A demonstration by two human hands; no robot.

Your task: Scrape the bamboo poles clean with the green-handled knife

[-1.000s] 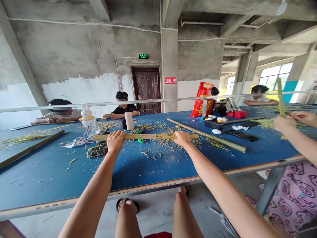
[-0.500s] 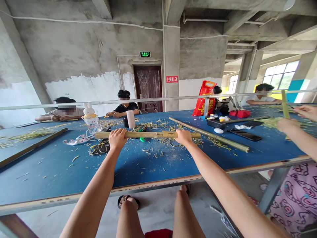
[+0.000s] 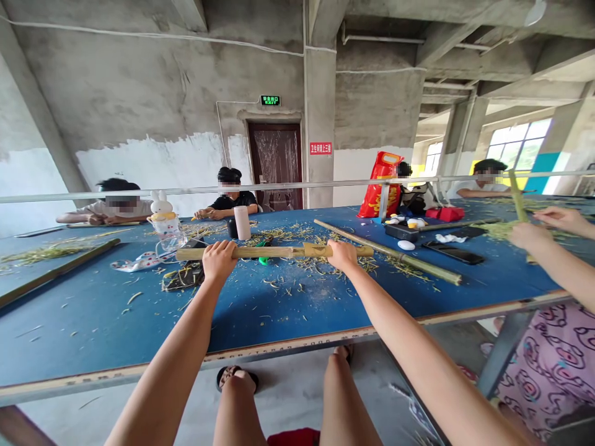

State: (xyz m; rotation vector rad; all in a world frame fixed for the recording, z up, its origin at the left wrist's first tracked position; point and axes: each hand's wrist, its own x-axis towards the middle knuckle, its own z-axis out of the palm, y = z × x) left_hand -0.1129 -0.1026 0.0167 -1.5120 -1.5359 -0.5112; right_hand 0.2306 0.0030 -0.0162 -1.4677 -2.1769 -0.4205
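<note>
As the left hand [image 3: 219, 260] and right hand [image 3: 343, 255] close around a bamboo pole [image 3: 274, 252], it stretches level across the frame's centre, over the blue table [image 3: 93, 328] and its shavings [image 3: 320, 267]. A green-handled tool [image 3: 263, 259] lies just behind it; a co-worker's hands [image 3: 527, 236] show at far right.
</note>
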